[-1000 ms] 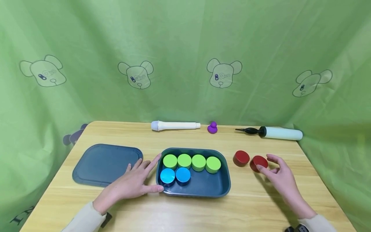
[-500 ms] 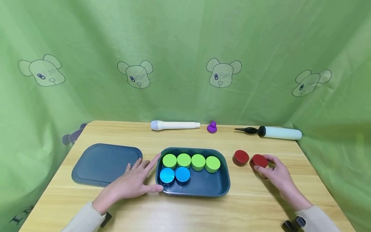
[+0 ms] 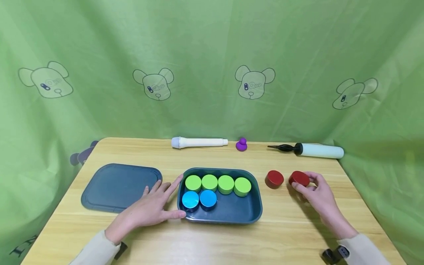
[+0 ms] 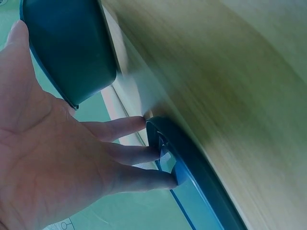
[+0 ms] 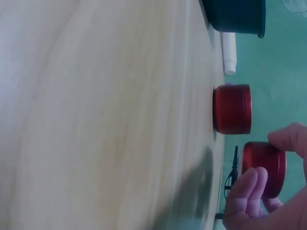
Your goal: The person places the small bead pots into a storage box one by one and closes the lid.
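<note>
Red held tin [image 3: 299, 177], top upward

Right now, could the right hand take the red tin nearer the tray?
Probably not yet: the right hand has its grip on the other red tin. Otherwise the way to the nearer tin looks free; nothing visible lies between them.

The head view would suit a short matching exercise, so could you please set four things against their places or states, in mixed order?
Column one:
1. Left hand
2. Right hand
3. Purple knob
4. Flat lid

Column two:
A. Pinches a red cylinder
B. Lies on the table, left of the box
C. Touches the box's left end
D. Between the white microphone and the air pump

Right pairs: 1-C, 2-A, 3-D, 4-B.
</note>
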Demonstrator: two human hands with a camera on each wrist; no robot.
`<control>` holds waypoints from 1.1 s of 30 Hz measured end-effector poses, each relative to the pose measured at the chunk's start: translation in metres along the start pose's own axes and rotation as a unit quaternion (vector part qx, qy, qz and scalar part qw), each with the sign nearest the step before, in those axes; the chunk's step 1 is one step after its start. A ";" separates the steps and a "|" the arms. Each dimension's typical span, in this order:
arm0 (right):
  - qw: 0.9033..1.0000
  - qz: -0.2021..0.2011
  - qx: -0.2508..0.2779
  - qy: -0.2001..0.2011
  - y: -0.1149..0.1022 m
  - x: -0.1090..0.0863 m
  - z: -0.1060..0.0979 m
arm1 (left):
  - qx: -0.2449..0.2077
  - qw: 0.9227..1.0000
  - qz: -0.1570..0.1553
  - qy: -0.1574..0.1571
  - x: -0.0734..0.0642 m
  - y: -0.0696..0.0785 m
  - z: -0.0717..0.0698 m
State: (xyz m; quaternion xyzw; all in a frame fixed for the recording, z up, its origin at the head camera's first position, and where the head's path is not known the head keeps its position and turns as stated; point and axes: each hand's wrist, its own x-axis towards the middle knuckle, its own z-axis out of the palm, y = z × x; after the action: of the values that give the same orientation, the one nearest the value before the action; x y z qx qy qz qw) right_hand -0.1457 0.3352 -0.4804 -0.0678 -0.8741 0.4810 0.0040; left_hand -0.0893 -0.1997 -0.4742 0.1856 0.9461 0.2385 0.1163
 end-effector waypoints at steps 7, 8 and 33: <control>0.998 -0.031 0.012 0.044 -0.009 -0.005 0.003 | -0.001 1.000 0.001 0.000 0.001 0.000 -0.001; 0.998 -0.034 0.013 0.049 -0.011 -0.005 0.004 | -0.001 1.000 0.002 0.001 0.001 0.001 -0.001; 0.991 -0.120 0.051 -0.017 -0.066 -0.044 0.042 | -0.002 1.000 -0.001 -0.001 -0.001 0.001 -0.001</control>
State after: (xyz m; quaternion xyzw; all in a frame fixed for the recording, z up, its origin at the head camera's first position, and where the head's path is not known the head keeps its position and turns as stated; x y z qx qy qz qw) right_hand -0.1127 0.2594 -0.4444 0.0463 -0.8503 0.5218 0.0505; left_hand -0.0888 -0.1997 -0.4728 0.1848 0.9456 0.2402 0.1183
